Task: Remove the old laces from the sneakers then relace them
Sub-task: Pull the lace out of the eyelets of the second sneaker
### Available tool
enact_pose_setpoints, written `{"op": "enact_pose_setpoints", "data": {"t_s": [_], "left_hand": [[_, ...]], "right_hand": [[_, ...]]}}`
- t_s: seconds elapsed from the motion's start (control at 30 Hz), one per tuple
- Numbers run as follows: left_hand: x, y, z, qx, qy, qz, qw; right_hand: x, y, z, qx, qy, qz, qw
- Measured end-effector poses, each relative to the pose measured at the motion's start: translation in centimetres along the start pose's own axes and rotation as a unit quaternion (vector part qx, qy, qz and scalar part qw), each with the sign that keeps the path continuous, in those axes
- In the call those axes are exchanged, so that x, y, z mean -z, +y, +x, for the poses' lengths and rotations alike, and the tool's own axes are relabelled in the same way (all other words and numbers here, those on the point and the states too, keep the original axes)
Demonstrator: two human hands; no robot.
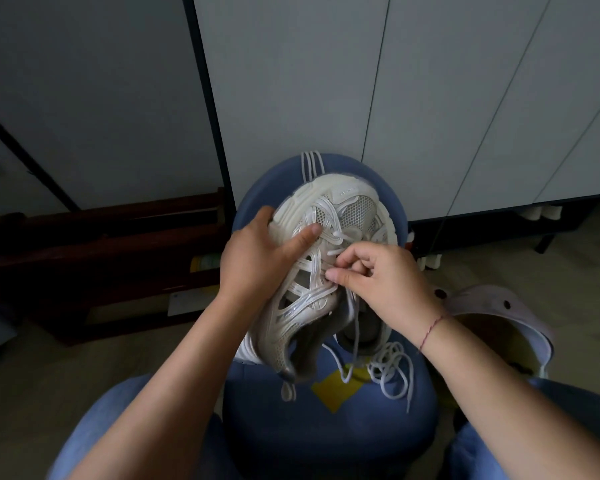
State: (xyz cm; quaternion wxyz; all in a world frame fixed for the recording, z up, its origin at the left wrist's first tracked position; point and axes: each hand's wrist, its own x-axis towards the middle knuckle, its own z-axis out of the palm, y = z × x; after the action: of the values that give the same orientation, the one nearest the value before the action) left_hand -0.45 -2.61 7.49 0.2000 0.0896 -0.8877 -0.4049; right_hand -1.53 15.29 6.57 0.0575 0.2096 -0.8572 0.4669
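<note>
White sneaker (329, 216) on blue stool (326, 431), left hand (257, 261) gripping its sole edge, right hand (381, 275) pinching lace (338, 252) at its eyelets, toe print unreadable, spare lace (392, 372) by its heel

Blue stool (326, 445), white sneaker (354, 209) on it, loose lace (392, 372) coiled alongside

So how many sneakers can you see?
1 clearly: the sneaker on the blue stool, gripped by the left hand, right fingers pinching its lace. A second may hide beneath.

sneaker (329, 251): mesh cloth, matt overlays (slightly glossy) | stool (326, 427): blue cloth | lace (392, 372): woven
</note>
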Motion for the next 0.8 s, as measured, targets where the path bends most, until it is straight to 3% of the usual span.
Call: {"op": "enact_pose_setpoints", "data": {"t_s": [0.1,0.23,0.3,0.4,0.5,0.57,0.63,0.7,0.8], "left_hand": [[0.0,0.2,0.0,0.002,0.006,-0.015,1.0],[0.0,0.3,-0.1,-0.004,0.008,-0.019,1.0],[0.0,0.2,-0.1,-0.005,0.001,-0.021,1.0],[0.2,0.2,-0.1,0.01,-0.016,-0.068,0.998],[0.4,0.0,-0.1,0.027,-0.018,-0.139,0.99],[0.5,-0.1,0.0,0.03,-0.008,-0.151,0.988],[0.5,-0.1,0.1,0.026,0.001,-0.128,0.991],[0.5,-0.2,0.2,0.019,0.007,-0.091,0.996],[0.3,-0.1,0.0,-0.008,0.007,-0.039,0.999]], "right_hand": [[0.4,0.0,0.1,0.03,0.021,-0.006,0.999],[0.3,-0.1,-0.1,0.112,0.046,-0.102,0.987],[0.1,-0.1,-0.3,0.111,0.047,-0.08,0.99],[0.5,-0.3,0.0,0.033,0.012,0.128,0.991],[0.8,-0.9,0.6,-0.069,0.009,0.39,0.918],[0.9,-1.0,0.8,-0.099,0.006,0.445,0.89],[1.1,-0.5,0.7,-0.056,-0.016,0.355,0.933],[1.2,0.1,0.6,0.014,-0.032,0.164,0.986],[0.8,0.1,0.3,0.055,0.017,0.0,0.998]]}}
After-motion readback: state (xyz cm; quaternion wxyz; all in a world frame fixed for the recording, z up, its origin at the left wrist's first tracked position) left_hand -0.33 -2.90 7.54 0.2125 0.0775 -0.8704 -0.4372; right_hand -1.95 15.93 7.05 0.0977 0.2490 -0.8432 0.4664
